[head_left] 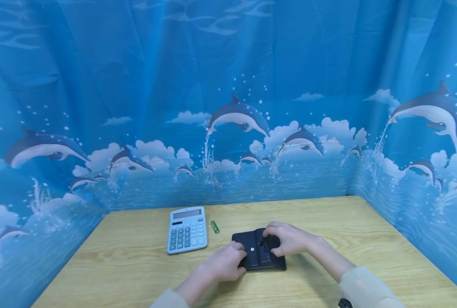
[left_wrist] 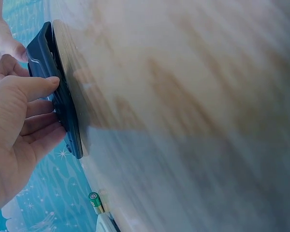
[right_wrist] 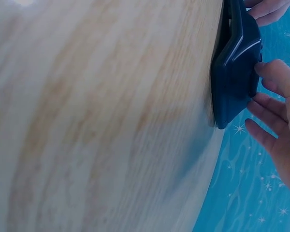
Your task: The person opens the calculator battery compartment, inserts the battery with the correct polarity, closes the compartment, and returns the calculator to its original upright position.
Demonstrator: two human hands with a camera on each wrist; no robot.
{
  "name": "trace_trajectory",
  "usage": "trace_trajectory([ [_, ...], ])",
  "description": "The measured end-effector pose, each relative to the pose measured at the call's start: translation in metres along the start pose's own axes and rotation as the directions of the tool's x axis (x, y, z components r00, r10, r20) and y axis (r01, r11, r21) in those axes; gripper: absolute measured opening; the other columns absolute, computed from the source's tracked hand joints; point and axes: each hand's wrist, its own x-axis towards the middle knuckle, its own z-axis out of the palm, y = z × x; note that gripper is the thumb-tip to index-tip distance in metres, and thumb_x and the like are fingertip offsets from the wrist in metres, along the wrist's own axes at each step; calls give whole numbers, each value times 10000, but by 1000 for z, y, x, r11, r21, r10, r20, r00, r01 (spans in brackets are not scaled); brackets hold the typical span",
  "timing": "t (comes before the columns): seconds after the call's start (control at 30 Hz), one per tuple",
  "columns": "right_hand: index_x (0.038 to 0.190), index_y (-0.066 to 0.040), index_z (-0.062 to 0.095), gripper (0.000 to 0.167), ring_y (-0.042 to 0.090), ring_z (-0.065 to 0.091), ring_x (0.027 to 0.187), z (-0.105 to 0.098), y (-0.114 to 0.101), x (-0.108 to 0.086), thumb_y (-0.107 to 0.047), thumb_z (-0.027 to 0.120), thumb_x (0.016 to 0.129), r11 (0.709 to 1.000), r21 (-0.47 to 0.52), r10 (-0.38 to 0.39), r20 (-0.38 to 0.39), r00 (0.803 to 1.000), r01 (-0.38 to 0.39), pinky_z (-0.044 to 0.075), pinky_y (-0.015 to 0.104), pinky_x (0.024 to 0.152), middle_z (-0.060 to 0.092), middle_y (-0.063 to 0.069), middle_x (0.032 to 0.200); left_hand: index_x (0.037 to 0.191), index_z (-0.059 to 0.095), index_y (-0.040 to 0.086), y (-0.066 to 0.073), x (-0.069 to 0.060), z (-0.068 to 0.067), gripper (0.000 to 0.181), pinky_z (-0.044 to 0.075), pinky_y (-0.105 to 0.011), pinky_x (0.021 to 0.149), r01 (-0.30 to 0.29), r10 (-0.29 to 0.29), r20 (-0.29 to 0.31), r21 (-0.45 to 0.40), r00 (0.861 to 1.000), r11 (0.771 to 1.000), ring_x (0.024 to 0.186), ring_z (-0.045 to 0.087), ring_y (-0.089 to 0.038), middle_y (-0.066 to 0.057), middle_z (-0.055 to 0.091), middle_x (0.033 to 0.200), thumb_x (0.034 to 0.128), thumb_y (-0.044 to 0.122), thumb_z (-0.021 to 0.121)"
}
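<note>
You have one black device (head_left: 256, 252) at the lower centre of the frame, the grip of your left hand (head_left: 228, 262) holding its left edge while the grip of your right hand (head_left: 289, 238) curls onto its raised middle. Up and left of it lie one pale calculator (head_left: 187, 231) and one green battery (head_left: 215, 227), just apart. Bench (head_left: 361, 233) surface stretches right of your right hand to the slanting side edge; the far edge meets one dolphin-print curtain (head_left: 228, 55).
</note>
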Motion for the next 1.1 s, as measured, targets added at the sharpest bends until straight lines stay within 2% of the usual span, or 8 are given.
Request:
trace_trajectory([
  [0.37, 1095, -108, 633, 360, 176, 550, 1016, -2, -2, -2, -226, 710, 764, 1000, -7, -1, 0, 1000, 1, 466, 363, 883, 568, -14, 1094, 1030, 682, 61, 1, -1, -1, 329, 461, -222, 837, -15, 15, -12, 0, 1000, 1000, 946, 546, -120, -11, 605, 1018, 792, 286, 718],
  [0.73, 1048, -87, 689, 310, 211, 566, 1020, -5, -1, 0, -219, 736, 772, 996, -85, -39, 32, 999, 42, 470, 361, 883, 593, 39, 1100, 1058, 679, 53, 0, -2, 1, 353, 461, -227, 851, -16, 16, -17, 14, 1000, 1000, 961, 550, -132, -23, 609, 1044, 799, 291, 709],
  [0.93, 1050, -93, 691, 320, 150, 552, 937, -4, -1, -1, -212, 749, 758, 998, -46, -30, 19, 999, 31, 484, 331, 826, 571, -8, 1020, 1068, 677, 58, 0, -2, 0, 362, 458, -224, 855, -6, 7, -4, 9, 1000, 1000, 964, 547, -125, -15, 607, 1047, 798, 297, 712],
  [1.1, 1052, -74, 688, 294, 112, 546, 877, -4, -1, -1, -203, 715, 789, 999, 47, -20, 18, 1000, 19, 488, 296, 765, 564, -40, 952, 1051, 681, 66, 0, -1, 0, 351, 458, -220, 846, -9, 9, -8, 17, 1000, 1000, 953, 547, -118, -6, 607, 1036, 793, 301, 717],
])
